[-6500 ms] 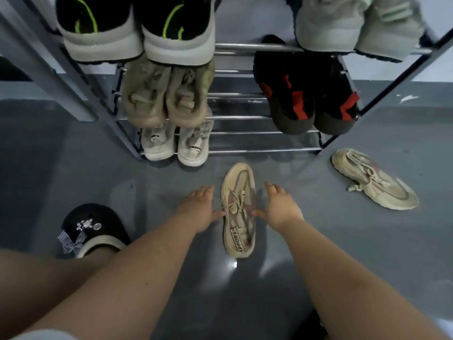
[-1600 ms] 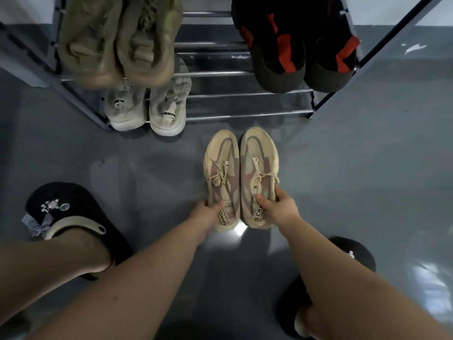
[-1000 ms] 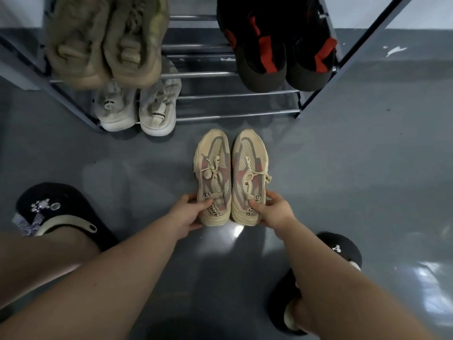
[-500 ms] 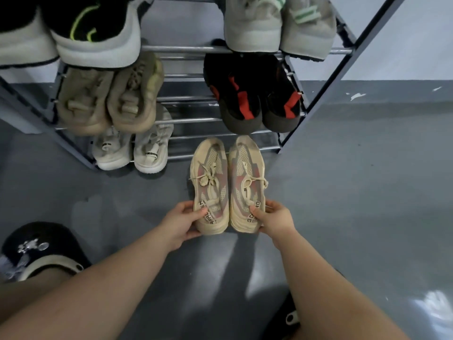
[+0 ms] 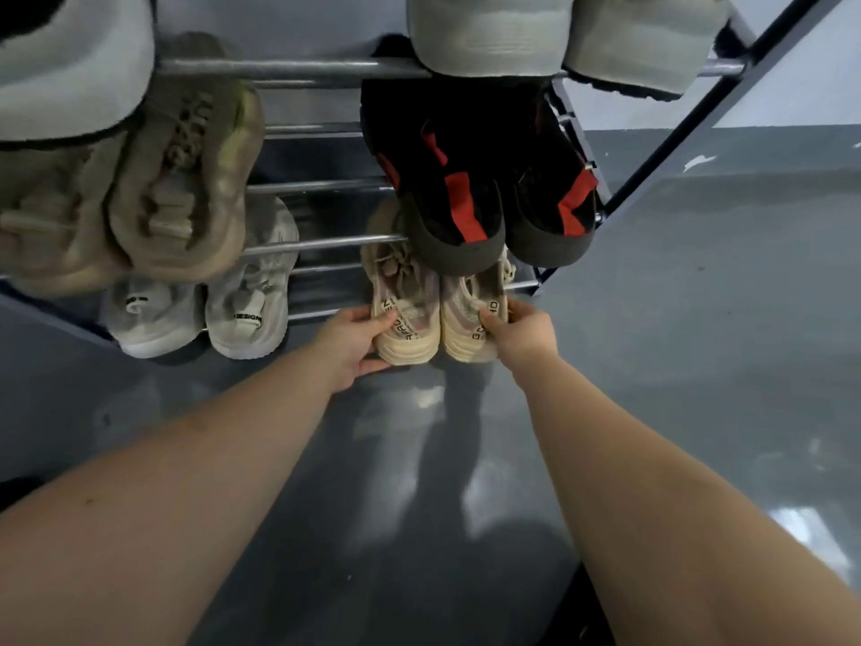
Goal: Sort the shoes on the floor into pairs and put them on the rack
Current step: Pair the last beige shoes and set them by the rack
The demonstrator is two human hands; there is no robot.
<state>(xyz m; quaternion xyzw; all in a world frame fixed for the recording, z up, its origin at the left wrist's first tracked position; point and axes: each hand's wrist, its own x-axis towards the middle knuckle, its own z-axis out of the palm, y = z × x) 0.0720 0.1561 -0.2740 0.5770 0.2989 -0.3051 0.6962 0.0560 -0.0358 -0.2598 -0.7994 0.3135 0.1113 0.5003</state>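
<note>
- The metal shoe rack (image 5: 307, 67) holds pairs on every tier.
- Black-and-red sneakers (image 5: 470, 188) overhang and hide the toes of the beige sneakers (image 5: 435, 319) on the bottom tier.
- White sneakers (image 5: 200, 314) sit beside them.
- Left hand (image 5: 351, 340) and right hand (image 5: 522, 331) each grip one beige heel.

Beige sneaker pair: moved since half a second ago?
Yes. The beige sneaker pair slid forward onto the rack's bottom shelf, toes now under the black-red shoes.

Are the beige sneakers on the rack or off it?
On: beige sneakers lie on the bottom rails of the rack, heels held by both hands.
</note>
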